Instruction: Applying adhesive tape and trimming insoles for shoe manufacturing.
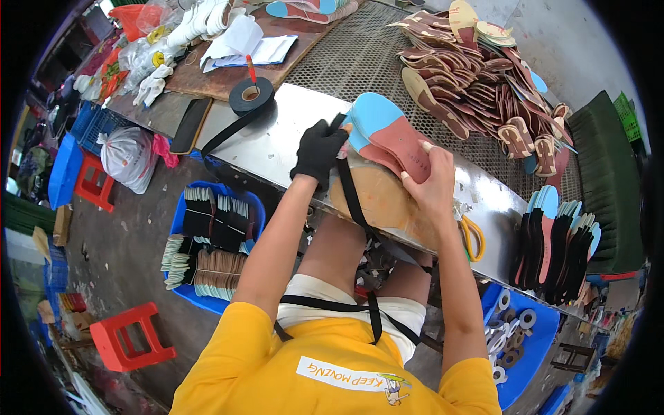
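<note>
In front of me a small stack of shoe insoles [395, 138], light blue at one end and reddish brown at the other, is tilted up above the metal table. My right hand [432, 181] grips their brown end, thumb and fingers on the edges. My left hand [319, 151], in a black glove with some bare fingertips, is closed on a black strip [351, 197] beside the blue part. That strip hangs over the table's front edge towards my lap. Beneath the insoles lies a worn tan board [360, 195]. How many insoles are in the stack I cannot tell.
A black tape roll [263, 104] sits at the left, its tail trailing off the edge. Yellow-handled scissors [473, 238] lie right of my forearm. A big insole pile [470, 83] covers the far mesh; bundled insoles [553, 238] stand right. Blue bins [257, 214] flank me below.
</note>
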`<state>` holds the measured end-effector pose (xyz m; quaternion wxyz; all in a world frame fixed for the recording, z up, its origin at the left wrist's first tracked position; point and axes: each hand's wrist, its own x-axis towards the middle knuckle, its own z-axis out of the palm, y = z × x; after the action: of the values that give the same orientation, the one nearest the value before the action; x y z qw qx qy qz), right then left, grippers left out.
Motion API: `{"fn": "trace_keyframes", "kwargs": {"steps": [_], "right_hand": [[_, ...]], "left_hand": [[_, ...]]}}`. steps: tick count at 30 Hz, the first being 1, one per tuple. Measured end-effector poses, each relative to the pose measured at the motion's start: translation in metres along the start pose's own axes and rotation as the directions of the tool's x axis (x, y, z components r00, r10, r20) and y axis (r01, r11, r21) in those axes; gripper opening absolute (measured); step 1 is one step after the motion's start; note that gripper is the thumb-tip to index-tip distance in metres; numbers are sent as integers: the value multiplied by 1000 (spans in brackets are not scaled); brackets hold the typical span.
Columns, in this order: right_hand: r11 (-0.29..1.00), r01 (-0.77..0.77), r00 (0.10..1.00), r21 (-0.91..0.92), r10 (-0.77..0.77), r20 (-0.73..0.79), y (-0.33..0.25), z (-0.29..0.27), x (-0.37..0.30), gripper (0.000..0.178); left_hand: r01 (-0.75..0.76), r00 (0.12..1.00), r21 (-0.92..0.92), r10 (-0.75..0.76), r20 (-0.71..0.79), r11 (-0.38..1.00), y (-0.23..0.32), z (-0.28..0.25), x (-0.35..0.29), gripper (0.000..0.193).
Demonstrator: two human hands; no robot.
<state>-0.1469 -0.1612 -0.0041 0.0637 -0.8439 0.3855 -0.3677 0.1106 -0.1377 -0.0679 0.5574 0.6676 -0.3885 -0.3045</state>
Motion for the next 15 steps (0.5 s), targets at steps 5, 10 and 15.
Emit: {"fn": "trace_keyframes", "kwargs": {"steps": [5, 10, 15], "right_hand": [[986, -73, 997, 150, 72, 16, 12, -7, 1, 54], [991, 94, 995, 95, -91, -37, 3, -7, 70, 37], [950, 100, 960, 294, -170, 224, -7, 37, 128, 37]], "left_hand": [[170, 985, -334, -162, 54, 927, 36, 14, -14, 20], [111, 992, -197, -97, 76, 974, 44, 18, -11, 22], [97, 995, 39, -97, 3, 994, 43, 23, -2, 31]]}}
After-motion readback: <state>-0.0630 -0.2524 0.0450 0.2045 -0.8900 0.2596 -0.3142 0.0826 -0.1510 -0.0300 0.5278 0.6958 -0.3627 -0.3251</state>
